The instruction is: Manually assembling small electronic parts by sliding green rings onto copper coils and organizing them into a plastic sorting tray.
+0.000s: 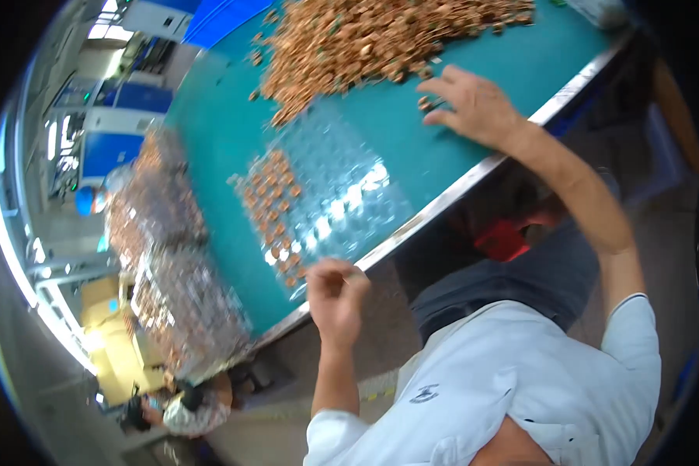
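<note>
A clear plastic blister tray [342, 179] lies on the green tabletop, its cups on the left filled with small round copper-coloured parts [272, 198]. My left hand [335, 299] hovers by the tray's near edge with fingers curled together; whatever is in them is too small to make out. To the right of the tray, my right hand [478, 107] reaches over the table, thumb and fingers apart. A few loose copper-coloured pieces [425, 103] sit between its fingertips. Beyond both hands spreads a big heap of the same copper-coloured parts [373, 39].
Stacked clear trays full of parts [186, 303] stand along the table's left side. A pale metal edge [443, 203] borders the table near me. A blue bin [229, 19] is at the far left. Another person [194, 408] is at lower left, near cardboard boxes [116, 342].
</note>
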`<state>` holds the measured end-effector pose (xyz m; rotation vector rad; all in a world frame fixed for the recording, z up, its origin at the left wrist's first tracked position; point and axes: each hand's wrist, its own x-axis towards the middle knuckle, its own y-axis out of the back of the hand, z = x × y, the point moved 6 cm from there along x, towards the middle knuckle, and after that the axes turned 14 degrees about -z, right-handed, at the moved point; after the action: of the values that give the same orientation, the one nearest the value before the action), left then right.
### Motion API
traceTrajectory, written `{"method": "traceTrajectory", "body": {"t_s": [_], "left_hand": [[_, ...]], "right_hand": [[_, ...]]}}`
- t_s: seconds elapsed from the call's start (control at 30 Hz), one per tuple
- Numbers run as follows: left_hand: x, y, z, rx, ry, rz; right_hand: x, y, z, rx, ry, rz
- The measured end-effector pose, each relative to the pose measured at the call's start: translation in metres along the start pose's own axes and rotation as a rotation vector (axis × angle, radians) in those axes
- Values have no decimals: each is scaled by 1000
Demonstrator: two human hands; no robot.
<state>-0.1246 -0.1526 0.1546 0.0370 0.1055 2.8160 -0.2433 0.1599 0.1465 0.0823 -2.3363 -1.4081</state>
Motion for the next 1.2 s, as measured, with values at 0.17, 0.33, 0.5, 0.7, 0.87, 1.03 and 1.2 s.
{"method": "traceTrajectory", "body": {"t_s": [0.17, 0.33, 0.5, 0.7, 0.87, 1.03, 1.2], "left_hand": [[20, 104, 26, 445, -148, 362], [56, 120, 23, 1009, -58, 390], [81, 122, 2, 1111, 37, 320], [94, 129, -21, 1277, 161, 207], [72, 7, 25, 958, -173, 219], [43, -156, -15, 417, -78, -367], [39, -214, -40, 572, -101, -519]], "right_hand": [[17, -35, -1, -37, -44, -58], [9, -16, -3, 155, 80, 121], [-13, 8, 13, 414, -87, 115], [-68, 5, 12, 1327, -252, -68], [-130, -9, 3, 1550, -307, -158], [-181, -30, -5, 1368, -382, -291], [-222, -27, 2, 1288, -436, -338]]}}
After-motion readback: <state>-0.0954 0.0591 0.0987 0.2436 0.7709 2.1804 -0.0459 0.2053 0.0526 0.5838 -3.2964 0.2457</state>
